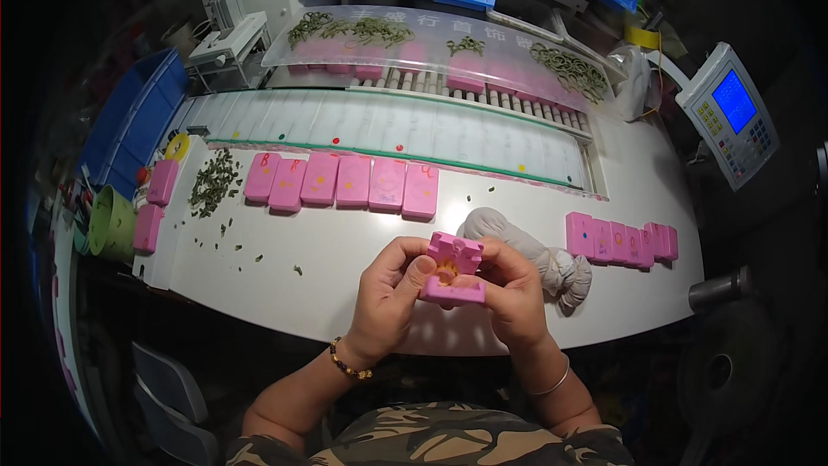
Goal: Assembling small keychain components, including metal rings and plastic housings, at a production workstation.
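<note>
Both hands, left hand and right hand, clamp their fingers on the pink mould above the counter's near edge, and a loosened grip could drop it off the edge.

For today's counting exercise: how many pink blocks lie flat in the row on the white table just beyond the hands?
6, side by side in one row on the white table, beyond the left hand and right hand. Other pink blocks lie elsewhere.
</note>
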The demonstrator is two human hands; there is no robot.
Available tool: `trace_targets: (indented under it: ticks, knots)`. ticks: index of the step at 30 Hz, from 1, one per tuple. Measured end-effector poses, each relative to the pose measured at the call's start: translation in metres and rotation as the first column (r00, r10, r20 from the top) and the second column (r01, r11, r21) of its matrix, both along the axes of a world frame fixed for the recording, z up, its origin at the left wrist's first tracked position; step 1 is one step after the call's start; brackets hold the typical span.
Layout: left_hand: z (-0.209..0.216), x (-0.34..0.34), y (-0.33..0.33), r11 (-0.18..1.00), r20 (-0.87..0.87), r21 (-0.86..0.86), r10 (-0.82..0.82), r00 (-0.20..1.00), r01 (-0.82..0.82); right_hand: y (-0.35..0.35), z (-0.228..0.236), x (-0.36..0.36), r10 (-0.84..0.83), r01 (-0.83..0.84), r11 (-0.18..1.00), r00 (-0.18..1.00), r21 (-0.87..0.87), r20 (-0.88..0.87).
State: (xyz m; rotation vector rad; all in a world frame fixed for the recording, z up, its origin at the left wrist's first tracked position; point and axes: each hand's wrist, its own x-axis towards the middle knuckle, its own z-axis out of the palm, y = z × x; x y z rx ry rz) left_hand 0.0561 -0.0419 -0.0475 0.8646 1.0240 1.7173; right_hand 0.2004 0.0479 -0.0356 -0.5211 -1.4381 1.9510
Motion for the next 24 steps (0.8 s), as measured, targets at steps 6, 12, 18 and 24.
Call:
trace_targets:
  ticks: [6,12,18,24]
  knots:
    - [-0.003,-0.001,0.002,0.994,0.204,-0.092,-0.035,0.978,0.055,0.004,0.007,-0.002,0.062,-0.054,0.976,0.998,-0.212,0.032]
    - [0.001,0.001,-0.001,0.99,-0.044,-0.136,0.022,0.999,-0.028,-0.001,0.018,-0.008,-0.067,0.053,0.992,0.99,0.111,0.125]
    - [0.007,0.011,0.001,0.978,-0.494,0.111,0.207,0.844,-0.175,0.001,0.014,-0.008,-0.272,0.145,0.782,0.954,0.606,0.123]
    - [0.006,0.005,-0.002,0.997,-0.33,0.043,0.071,0.941,-0.061,-0.004,0.012,-0.007,-0.351,0.193,0.642,0.935,0.742,0.06]
